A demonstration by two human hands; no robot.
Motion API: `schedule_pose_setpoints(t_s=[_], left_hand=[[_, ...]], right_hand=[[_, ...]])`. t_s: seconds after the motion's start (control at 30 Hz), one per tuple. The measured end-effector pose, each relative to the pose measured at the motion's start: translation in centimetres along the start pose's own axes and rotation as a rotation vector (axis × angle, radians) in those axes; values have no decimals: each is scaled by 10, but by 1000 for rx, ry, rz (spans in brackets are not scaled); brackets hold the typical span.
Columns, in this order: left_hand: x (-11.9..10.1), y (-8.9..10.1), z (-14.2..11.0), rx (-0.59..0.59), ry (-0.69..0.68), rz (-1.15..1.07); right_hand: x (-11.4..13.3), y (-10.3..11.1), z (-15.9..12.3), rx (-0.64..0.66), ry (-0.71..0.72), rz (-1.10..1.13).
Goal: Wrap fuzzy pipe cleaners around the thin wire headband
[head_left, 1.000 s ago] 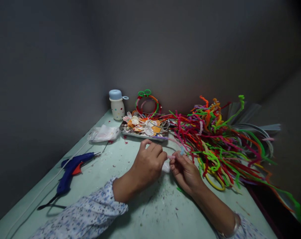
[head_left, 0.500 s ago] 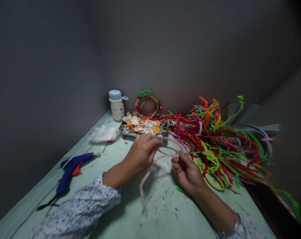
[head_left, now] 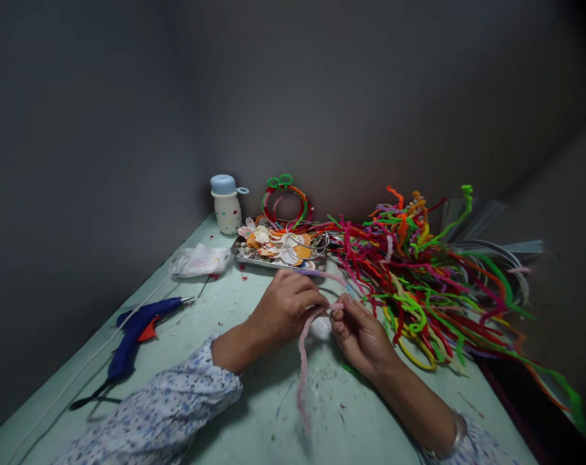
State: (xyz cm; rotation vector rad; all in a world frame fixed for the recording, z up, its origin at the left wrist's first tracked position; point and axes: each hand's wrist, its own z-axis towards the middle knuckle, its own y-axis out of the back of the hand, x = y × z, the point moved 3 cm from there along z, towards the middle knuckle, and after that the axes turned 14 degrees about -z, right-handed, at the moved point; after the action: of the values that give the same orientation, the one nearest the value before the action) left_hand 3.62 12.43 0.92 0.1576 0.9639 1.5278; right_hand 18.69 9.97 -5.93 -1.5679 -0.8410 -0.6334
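Pink pipe cleaner [head_left: 303, 368] now droops lower; right hand [head_left: 361, 339] pinches its end; left hand [head_left: 286, 310] curled beside white lump [head_left: 321, 327], hold unclear.

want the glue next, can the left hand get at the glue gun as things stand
Probably yes: the left hand is fairly close to the blue glue gun, with only the green tabletop and a few scraps between them. But the pink pipe cleaner is pinched with the right hand, so it would likely need letting go first.
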Motion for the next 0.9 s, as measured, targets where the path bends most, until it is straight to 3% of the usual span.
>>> schedule_pose_setpoints(t_s=[0.27,0.73,0.9], left_hand=[[4,-3,-2,32,69,-20],[0,2,4,143,345,-109],[3,1,4,126,361,-71]], right_hand=[[-2,1,1,37,20,-52],[-4,2,-2,66,17,-104],[-3,0,-2,68,25,-102]])
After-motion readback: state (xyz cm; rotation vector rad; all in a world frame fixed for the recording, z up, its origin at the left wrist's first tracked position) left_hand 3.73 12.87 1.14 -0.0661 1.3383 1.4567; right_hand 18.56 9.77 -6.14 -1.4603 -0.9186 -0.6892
